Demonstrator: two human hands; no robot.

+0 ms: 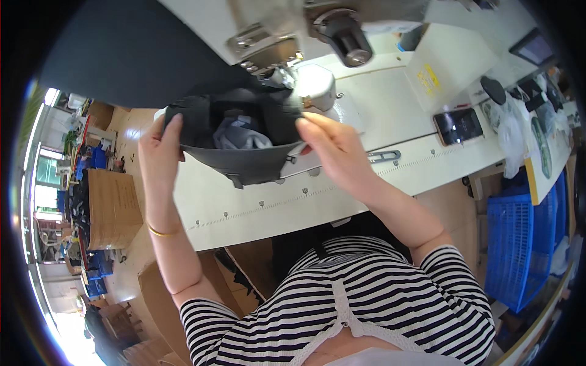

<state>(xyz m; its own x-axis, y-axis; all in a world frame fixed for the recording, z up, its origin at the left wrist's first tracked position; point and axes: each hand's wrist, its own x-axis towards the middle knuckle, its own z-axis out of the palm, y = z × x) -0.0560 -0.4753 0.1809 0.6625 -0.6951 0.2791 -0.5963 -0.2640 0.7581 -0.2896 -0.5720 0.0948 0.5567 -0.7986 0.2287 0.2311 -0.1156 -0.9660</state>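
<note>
Both hands stretch a black fabric bag [239, 162] between them, its mouth facing up. Inside it, crumpled grey cloth [242, 133] shows. My left hand [162, 146] pinches the bag's left edge, thumb on top. On the opposite edge, my right hand [337, 151] grips the rim with thumb and bent fingers. The far rim of the bag lies right by the presser foot area of a sewing machine [276, 74]; whether the cloth is under the foot is hidden. A small black strap end hangs by my right fingers.
The white sewing table [244, 221] has a ruler strip along its front edge. Right of the bag are grey thread snips [383, 156], a phone [458, 126] and plastic bags [508, 131]. Blue crates [517, 244] stand lower right, a cardboard box [113, 207] left. A large dark panel [140, 55] fills the upper left.
</note>
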